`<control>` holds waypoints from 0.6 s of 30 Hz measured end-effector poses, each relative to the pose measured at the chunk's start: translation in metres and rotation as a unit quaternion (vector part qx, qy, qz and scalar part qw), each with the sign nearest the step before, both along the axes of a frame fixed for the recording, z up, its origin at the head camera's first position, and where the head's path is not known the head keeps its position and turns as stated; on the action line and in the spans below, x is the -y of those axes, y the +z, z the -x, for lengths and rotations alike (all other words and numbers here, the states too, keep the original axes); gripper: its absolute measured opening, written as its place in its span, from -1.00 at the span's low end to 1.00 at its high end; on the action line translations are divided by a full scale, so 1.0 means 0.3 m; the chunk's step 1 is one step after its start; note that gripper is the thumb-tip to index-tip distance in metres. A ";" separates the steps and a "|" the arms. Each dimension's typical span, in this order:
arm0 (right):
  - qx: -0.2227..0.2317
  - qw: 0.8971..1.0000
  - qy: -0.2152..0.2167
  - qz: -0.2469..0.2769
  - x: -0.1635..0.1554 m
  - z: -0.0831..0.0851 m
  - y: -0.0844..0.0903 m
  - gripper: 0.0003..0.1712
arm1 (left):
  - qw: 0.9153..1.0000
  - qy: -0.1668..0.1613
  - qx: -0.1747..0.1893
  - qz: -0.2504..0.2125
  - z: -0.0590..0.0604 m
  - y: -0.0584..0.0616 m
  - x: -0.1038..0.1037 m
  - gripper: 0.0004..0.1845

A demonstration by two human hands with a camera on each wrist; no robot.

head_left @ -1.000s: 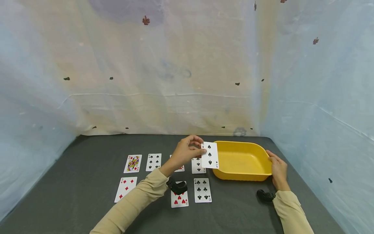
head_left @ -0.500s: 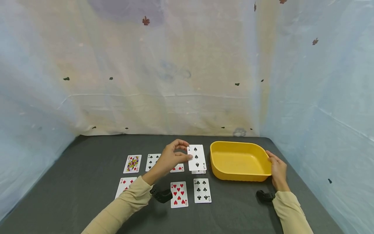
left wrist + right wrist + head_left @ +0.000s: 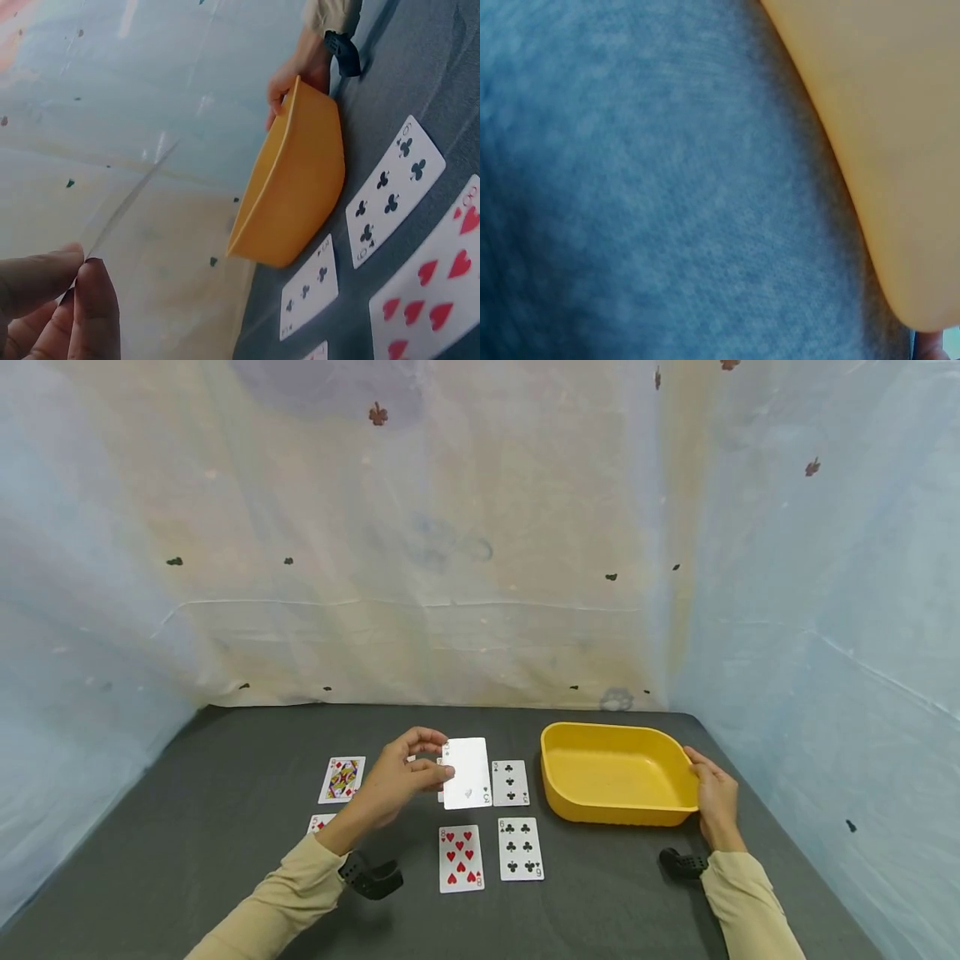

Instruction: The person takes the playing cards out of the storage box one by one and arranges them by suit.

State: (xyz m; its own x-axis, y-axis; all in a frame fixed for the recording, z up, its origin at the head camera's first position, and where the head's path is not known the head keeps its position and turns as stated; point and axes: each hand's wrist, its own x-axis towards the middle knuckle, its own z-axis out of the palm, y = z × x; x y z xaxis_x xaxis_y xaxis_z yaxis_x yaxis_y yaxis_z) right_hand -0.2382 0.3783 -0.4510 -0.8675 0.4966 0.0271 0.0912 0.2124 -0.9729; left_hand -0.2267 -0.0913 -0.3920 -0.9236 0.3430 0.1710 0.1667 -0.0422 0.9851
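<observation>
My left hand (image 3: 397, 781) pinches the left edge of a playing card (image 3: 467, 774), the three of spades, held above the table. Glare washes out most of its face; in the left wrist view the card (image 3: 131, 199) appears nearly edge-on between thumb and fingers. My right hand (image 3: 716, 793) grips the right rim of a yellow plastic tub (image 3: 615, 817), which stands on the table. Between the held card and the tub lies the three of clubs (image 3: 511, 783). Two cards of the back row are mostly hidden behind the left hand and held card.
Face up on the dark cloth-covered table (image 3: 600, 902) lie the six of clubs (image 3: 521, 849), the eight of hearts (image 3: 461, 860), a diamond face card (image 3: 342, 779) and a five of diamonds (image 3: 321, 821), partly behind the left arm. Pale sheeting (image 3: 450, 652) hangs behind and at the sides.
My left hand has carried the three of spades leftward from the tub's left rim, past the three of clubs. The right hand stays on the tub, which shifted slightly left early on.
</observation>
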 end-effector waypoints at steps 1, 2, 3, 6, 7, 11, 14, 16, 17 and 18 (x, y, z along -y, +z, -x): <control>0.001 1.000 -0.001 -0.002 0.000 0.000 -0.002 -0.51 | 1.000 0.003 0.003 0.000 -0.003 -0.002 0.010 -0.52; 0.001 1.000 -0.001 -0.004 0.001 0.000 -0.004 -0.51 | 1.000 0.006 0.004 0.002 -0.007 -0.005 0.020 -0.51; 0.001 1.000 -0.002 -0.008 0.001 0.001 -0.007 -0.51 | 1.000 0.010 0.007 0.002 -0.010 -0.007 0.029 -0.51; -0.003 1.000 -0.001 -0.014 0.001 0.004 -0.010 -0.51 | 1.000 0.022 0.016 0.003 -0.019 -0.012 0.053 -0.50; -0.005 1.000 0.000 -0.015 0.000 0.004 -0.010 -0.51 | 1.000 0.024 0.019 0.003 -0.023 -0.013 0.059 -0.50; -0.008 1.000 -0.002 -0.011 -0.002 0.006 -0.006 -0.52 | 0.999 0.030 0.031 0.010 -0.046 -0.018 0.087 -0.47; -0.006 1.000 -0.005 -0.012 -0.003 0.007 -0.004 -0.52 | 0.999 0.035 0.036 0.020 -0.062 -0.027 0.109 -0.45; -0.005 1.000 -0.006 -0.014 -0.005 0.007 -0.005 -0.52 | 0.998 0.041 0.040 0.027 -0.067 -0.036 0.123 -0.44; -0.004 1.000 -0.006 -0.015 -0.006 0.007 -0.005 -0.52 | 0.998 0.044 0.040 0.033 -0.070 -0.041 0.130 -0.43; -0.004 1.000 -0.006 -0.015 -0.007 0.007 -0.005 -0.52 | 0.997 0.047 0.042 0.036 -0.072 -0.047 0.136 -0.42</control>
